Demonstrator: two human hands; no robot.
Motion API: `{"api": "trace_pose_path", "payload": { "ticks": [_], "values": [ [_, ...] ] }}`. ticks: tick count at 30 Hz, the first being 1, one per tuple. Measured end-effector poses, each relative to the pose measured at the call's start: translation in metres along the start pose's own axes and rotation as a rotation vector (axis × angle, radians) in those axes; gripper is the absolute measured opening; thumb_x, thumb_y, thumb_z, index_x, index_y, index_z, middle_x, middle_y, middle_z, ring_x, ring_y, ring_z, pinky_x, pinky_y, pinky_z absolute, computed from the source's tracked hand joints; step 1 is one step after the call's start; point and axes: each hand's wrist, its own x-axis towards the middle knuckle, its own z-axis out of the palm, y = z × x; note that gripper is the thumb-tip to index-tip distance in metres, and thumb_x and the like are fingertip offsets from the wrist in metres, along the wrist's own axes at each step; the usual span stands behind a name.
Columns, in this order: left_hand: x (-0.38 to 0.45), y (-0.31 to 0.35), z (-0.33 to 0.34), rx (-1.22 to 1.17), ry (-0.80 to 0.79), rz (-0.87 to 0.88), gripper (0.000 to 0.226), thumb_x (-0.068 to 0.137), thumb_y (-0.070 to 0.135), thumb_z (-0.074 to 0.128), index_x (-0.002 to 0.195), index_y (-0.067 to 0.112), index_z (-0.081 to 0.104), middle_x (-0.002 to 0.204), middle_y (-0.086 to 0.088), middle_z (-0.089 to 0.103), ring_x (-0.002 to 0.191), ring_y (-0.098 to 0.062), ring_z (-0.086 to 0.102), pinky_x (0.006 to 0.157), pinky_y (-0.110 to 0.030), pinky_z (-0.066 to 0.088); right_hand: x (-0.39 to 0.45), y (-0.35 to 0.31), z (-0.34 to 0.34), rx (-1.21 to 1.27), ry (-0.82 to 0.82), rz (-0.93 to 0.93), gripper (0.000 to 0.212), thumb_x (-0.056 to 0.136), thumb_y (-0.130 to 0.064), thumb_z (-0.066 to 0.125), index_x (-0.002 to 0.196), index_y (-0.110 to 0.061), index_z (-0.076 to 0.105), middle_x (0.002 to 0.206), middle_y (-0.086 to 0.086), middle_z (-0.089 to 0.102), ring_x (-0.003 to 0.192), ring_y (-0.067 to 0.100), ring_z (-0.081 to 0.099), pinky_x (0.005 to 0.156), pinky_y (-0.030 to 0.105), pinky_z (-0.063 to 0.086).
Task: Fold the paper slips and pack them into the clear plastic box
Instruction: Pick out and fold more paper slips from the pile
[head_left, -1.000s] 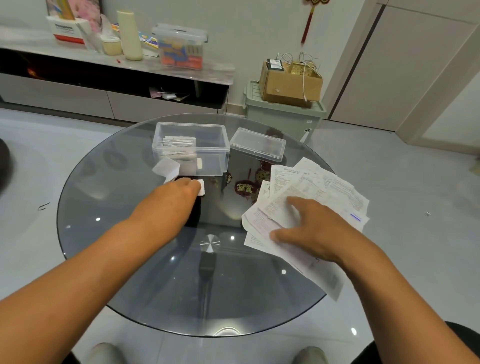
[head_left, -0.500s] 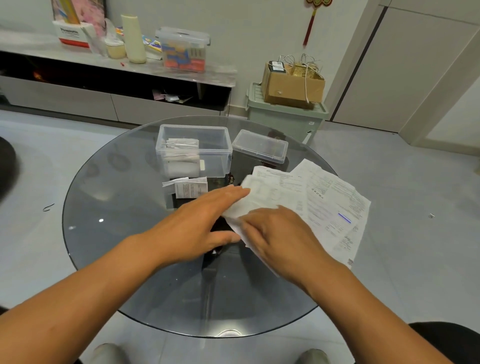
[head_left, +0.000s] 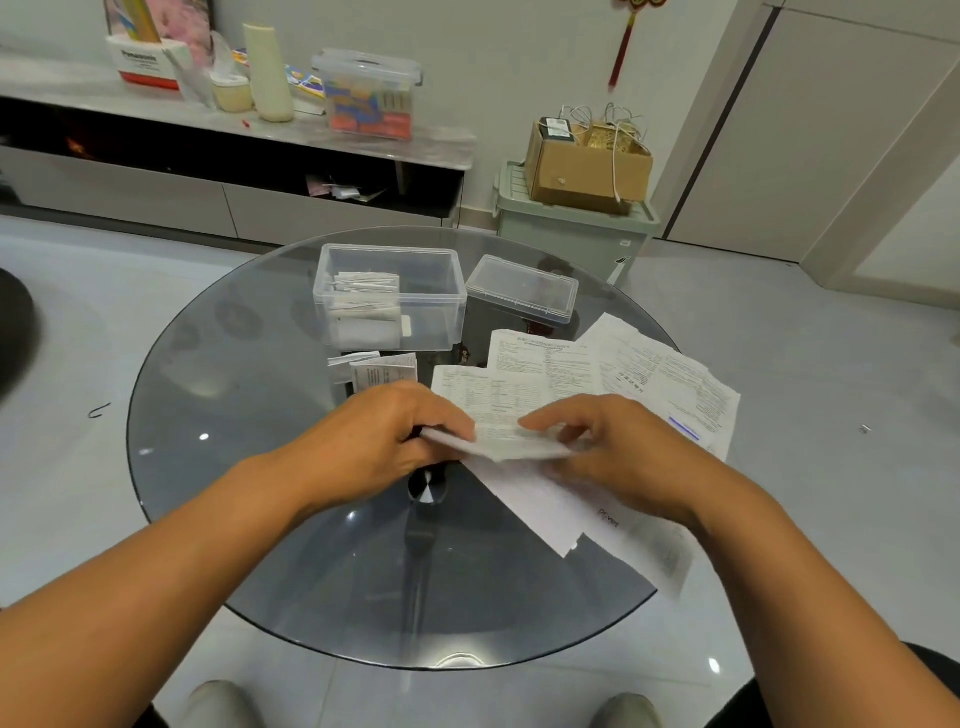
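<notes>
Both hands have come together since half a second ago: the left hand (head_left: 387, 436), which then lay flat with straight fingers on the sheets, now curls its fingers around the left end of one paper slip (head_left: 501, 441), and the right hand (head_left: 613, 447) pinches the right end. Near the hands, two folded slips (head_left: 376, 370) lie on the round glass table (head_left: 249, 415), just in front of the clear plastic box (head_left: 431, 306). This box stands open and holds folded slips in its left part. Its lid (head_left: 522, 288) lies to the right of it. Loose paper sheets (head_left: 654, 374) spread under and behind the right hand, and some hang over the table edge. Both forearms reach in from the lower corners, with the backs of the hands up. The held slip is above the table centre, with its long axis running left to right between the two hands.
</notes>
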Motion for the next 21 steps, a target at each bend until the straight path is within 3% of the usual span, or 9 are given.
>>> {"api": "trace_pose_path", "payload": {
  "ticks": [3, 6, 8, 10, 13, 15, 18, 21],
  "values": [
    [0.002, -0.005, 0.009, 0.091, 0.069, 0.012, 0.025, 0.090, 0.026, 0.075, 0.113, 0.037, 0.074, 0.114, 0.023, 0.066, 0.106, -0.007, 0.056, 0.091, -0.033, 0.050, 0.008, 0.008, 0.003, 0.112, 0.067, 0.029, 0.019, 0.090, -0.026, 0.079, 0.100, -0.042, 0.079, 0.105, -0.021, 0.070, 0.091, 0.006, 0.063, 0.086, 0.026, 0.053],
    [0.005, -0.002, 0.009, -0.154, 0.091, -0.097, 0.019, 0.090, 0.032, 0.074, 0.109, 0.033, 0.076, 0.102, 0.028, 0.069, 0.097, 0.000, 0.064, 0.086, -0.026, 0.050, 0.010, 0.007, 0.008, 0.299, 0.102, 0.063, 0.016, 0.088, -0.031, 0.080, 0.101, -0.042, 0.079, 0.098, -0.022, 0.076, 0.091, 0.003, 0.070, 0.090, 0.030, 0.057],
    [0.004, 0.001, 0.010, -0.359, 0.040, -0.217, 0.028, 0.091, 0.033, 0.073, 0.120, 0.030, 0.073, 0.109, 0.026, 0.072, 0.101, 0.002, 0.068, 0.093, -0.028, 0.055, 0.010, 0.003, 0.014, 0.405, 0.101, 0.080, 0.028, 0.086, -0.030, 0.082, 0.111, -0.041, 0.076, 0.103, -0.024, 0.076, 0.094, 0.001, 0.071, 0.095, 0.035, 0.058],
    [0.003, 0.002, 0.015, -0.406, 0.062, -0.256, 0.037, 0.091, 0.032, 0.074, 0.127, 0.034, 0.067, 0.113, 0.021, 0.073, 0.104, -0.002, 0.069, 0.095, -0.035, 0.056, 0.013, -0.004, 0.026, 0.414, 0.158, 0.106, 0.042, 0.078, -0.040, 0.087, 0.116, -0.044, 0.068, 0.107, -0.025, 0.074, 0.097, 0.001, 0.071, 0.096, 0.040, 0.058],
    [0.003, 0.007, 0.022, -0.351, 0.151, -0.267, 0.059, 0.085, 0.035, 0.079, 0.134, 0.048, 0.050, 0.119, 0.021, 0.069, 0.104, -0.005, 0.069, 0.092, -0.039, 0.058, 0.018, -0.014, 0.045, 0.198, 0.272, 0.189, 0.081, 0.062, -0.073, 0.080, 0.130, -0.043, 0.047, 0.124, -0.022, 0.066, 0.113, 0.012, 0.063, 0.105, 0.048, 0.045],
    [0.005, 0.009, 0.023, -0.279, 0.178, -0.272, 0.079, 0.083, 0.033, 0.080, 0.142, 0.054, 0.032, 0.116, 0.019, 0.067, 0.093, -0.005, 0.069, 0.087, -0.038, 0.059, 0.020, -0.020, 0.053, 0.074, 0.305, 0.213, 0.094, 0.064, -0.077, 0.076, 0.140, -0.043, 0.033, 0.136, -0.018, 0.060, 0.122, 0.019, 0.058, 0.106, 0.049, 0.037],
    [0.004, 0.010, 0.020, -0.249, 0.196, -0.289, 0.107, 0.082, 0.024, 0.083, 0.149, 0.061, 0.009, 0.117, 0.020, 0.058, 0.076, -0.009, 0.065, 0.077, -0.034, 0.059, 0.023, -0.021, 0.053, 0.054, 0.303, 0.235, 0.102, 0.068, -0.070, 0.078, 0.149, -0.042, 0.022, 0.146, -0.013, 0.053, 0.130, 0.022, 0.053, 0.107, 0.049, 0.035],
    [0.002, 0.013, 0.015, -0.127, 0.208, -0.316, 0.102, 0.080, 0.029, 0.085, 0.151, 0.056, 0.017, 0.125, 0.018, 0.039, 0.089, -0.007, 0.056, 0.086, -0.030, 0.054, 0.023, -0.014, 0.043, 0.028, 0.279, 0.321, 0.089, 0.071, -0.068, 0.076, 0.144, -0.038, 0.034, 0.136, -0.008, 0.057, 0.124, 0.024, 0.055, 0.105, 0.050, 0.038]
  ]
}}
